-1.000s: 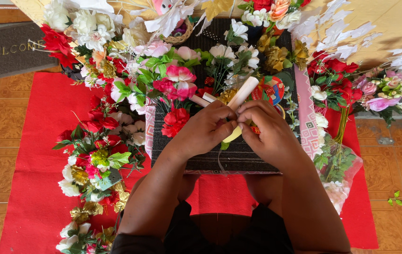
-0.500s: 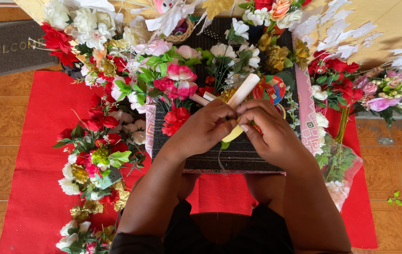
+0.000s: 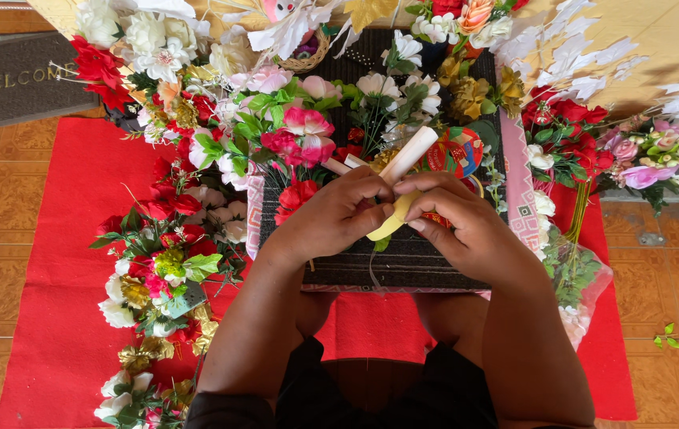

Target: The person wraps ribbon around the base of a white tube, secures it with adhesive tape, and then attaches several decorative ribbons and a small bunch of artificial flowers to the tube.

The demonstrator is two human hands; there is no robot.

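My left hand (image 3: 338, 214) and my right hand (image 3: 458, 224) meet over a dark mat (image 3: 403, 254), both pinching a rolled cream paper tube (image 3: 412, 151) that sticks up and away between them. A pale yellow piece (image 3: 385, 226) shows under my fingers at the tube's lower end. Thin cream sticks (image 3: 341, 165) poke out beside my left hand. A pink and red artificial flower (image 3: 301, 135) sits just beyond my left hand.
Artificial flowers in red, white and gold lie on a red cloth (image 3: 61, 238) at left (image 3: 166, 262) and far side (image 3: 156, 48). Red and pink blooms (image 3: 593, 135) lie right. A dark doormat (image 3: 13, 79) is at far left. Tiled floor (image 3: 673, 270) flanks the cloth.
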